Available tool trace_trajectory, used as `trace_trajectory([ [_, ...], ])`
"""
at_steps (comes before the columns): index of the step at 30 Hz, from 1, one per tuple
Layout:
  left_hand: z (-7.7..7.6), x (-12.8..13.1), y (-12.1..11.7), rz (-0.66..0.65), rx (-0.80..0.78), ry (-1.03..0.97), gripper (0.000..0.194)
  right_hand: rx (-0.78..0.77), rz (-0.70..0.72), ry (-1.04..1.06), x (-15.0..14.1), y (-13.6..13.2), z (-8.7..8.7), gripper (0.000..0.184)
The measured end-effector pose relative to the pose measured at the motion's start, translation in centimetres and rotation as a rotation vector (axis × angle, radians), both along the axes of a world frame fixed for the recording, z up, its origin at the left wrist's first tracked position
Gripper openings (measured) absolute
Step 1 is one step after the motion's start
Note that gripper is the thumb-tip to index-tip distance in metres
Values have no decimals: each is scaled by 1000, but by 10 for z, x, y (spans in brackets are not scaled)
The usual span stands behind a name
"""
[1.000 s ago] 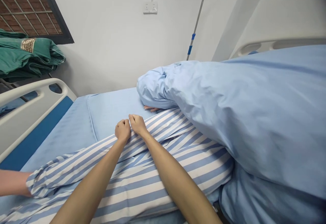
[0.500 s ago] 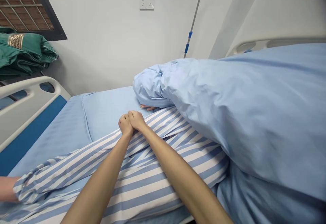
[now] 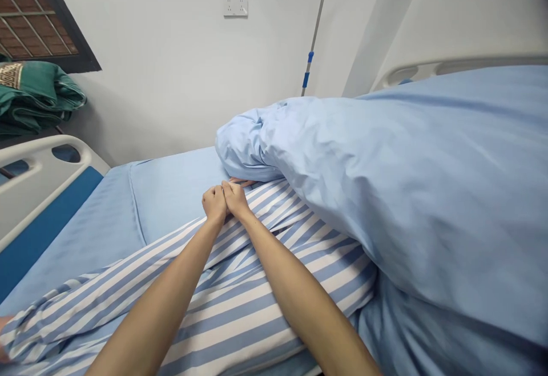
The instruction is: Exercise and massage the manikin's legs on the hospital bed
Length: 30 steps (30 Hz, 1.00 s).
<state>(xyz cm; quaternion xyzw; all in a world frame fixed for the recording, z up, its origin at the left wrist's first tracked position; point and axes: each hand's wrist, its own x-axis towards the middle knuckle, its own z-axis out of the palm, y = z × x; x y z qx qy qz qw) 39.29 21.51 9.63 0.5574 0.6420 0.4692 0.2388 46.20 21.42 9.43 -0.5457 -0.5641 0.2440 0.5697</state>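
A person in blue-and-white striped trousers (image 3: 257,302) lies on the bed, legs stretched toward the left. My left hand (image 3: 214,202) and my right hand (image 3: 235,198) are side by side and touching at the far edge of the upper trouser leg (image 3: 171,245). The fingers of both are curled closed over that edge, with the fingertips hidden. Just beyond my right hand, part of the lying person's hand (image 3: 242,182) shows under a light blue quilt (image 3: 363,165). This quilt covers the person's upper body.
A bed end board (image 3: 47,185) stands at left, with folded green fabric (image 3: 40,99) behind it. The blue bed sheet (image 3: 175,188) reaches the wall. Behind the quilt rises a drip pole (image 3: 317,28), and a socket (image 3: 236,6) is on the wall.
The view has shifted slightly, so the room sits further left. Both hands stay on the trouser leg, moved a little toward the quilt, their knuckles turned slightly.
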Motion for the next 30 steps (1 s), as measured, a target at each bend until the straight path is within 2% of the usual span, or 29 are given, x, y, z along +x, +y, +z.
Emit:
trace_trajectory([
  [3, 0, 16, 2, -2, 27, -93, 31, 33, -7, 172, 5, 5, -3, 36],
  [6, -4, 20, -2, -21, 63, -18, 35, 45, -31, 174, 6, 7, -4, 35],
  [10, -6, 16, -6, -38, 57, 104, 38, -80, -74, -124, 13, 6, 6, 37],
  [13, -4, 19, -8, -29, 15, 208, 40, -174, -24, -437, 28, 4, 17, 37],
  [16, -2, 24, -10, -20, -22, 297, 38, -195, 20, -560, 43, 2, 19, 39],
  [22, -1, 26, -11, -68, -27, 297, 36, -149, -37, -356, 46, 2, 5, 40],
  [25, 3, 32, -4, -104, -32, 165, 35, -91, -46, -237, 46, 3, 3, 39],
  [30, 14, 61, 16, -98, 13, -126, 31, 23, -35, 49, 56, 9, 3, 38],
])
